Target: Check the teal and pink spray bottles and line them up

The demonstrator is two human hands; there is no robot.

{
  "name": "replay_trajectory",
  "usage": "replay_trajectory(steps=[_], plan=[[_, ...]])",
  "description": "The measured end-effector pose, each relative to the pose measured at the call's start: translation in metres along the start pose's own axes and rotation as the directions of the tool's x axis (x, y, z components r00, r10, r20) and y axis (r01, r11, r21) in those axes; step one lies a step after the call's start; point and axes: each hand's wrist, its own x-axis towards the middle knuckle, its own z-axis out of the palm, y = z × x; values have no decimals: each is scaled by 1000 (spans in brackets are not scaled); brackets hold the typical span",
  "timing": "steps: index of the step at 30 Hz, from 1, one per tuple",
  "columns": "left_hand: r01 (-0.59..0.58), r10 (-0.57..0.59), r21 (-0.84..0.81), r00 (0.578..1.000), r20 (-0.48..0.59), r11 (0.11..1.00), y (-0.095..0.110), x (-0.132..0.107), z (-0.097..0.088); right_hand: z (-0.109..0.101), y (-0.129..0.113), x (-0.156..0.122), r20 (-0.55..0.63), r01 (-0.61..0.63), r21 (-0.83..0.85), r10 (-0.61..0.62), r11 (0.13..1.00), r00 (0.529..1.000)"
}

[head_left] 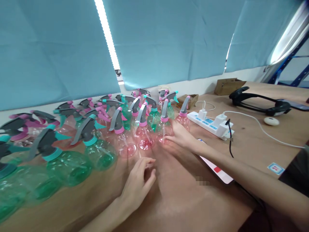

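My right hand (180, 133) grips a clear pink spray bottle (164, 130) by its right side, thumb at the front. The bottle stands upright on the brown table, its grey and pink trigger head on top; the far fingers are partly hidden. Nearer to me, my left hand (140, 177) hovers over or rests on the table with fingers loosely curled, thumb apart, and nothing in it. Just beyond it are two more pink spray bottles (144, 137) (125, 145). A green spray bottle (100, 153) with a turquoise collar stands to their left.
Several more green and pink spray bottles crowd the left and back. To the right lie a white power strip (207, 124) with chargers, a phone (217, 167), a black headset (259, 101) and a white oval object (271, 121). Behind are cardboard boxes (228, 86) and blue curtains (156, 38).
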Motion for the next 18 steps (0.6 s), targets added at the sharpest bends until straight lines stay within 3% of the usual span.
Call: replay_trajectory(steps=[5,7,9,12,15,18], plan=[[-30,30,9,999,-28,1000,-2,0,1,-15,-9,-22,-116,-28,-24,25,999,993],[-42,43,12,999,-32,999,-4,0,1,-28,-8,-35,-156,-89,16,91,996,984],[-48,49,16,998,-32,999,-4,1,2,-41,0,-44,-204,-183,47,188,982,961],[-56,56,7,998,-26,998,-1,3,5,-50,23,-46,-341,-303,-49,269,952,901],[-70,70,-4,997,-19,998,5,4,8,-46,49,-34,-250,-310,12,303,951,920],[-88,88,16,996,-19,996,9,5,12,-36,65,-18,-183,-250,61,257,966,949]])
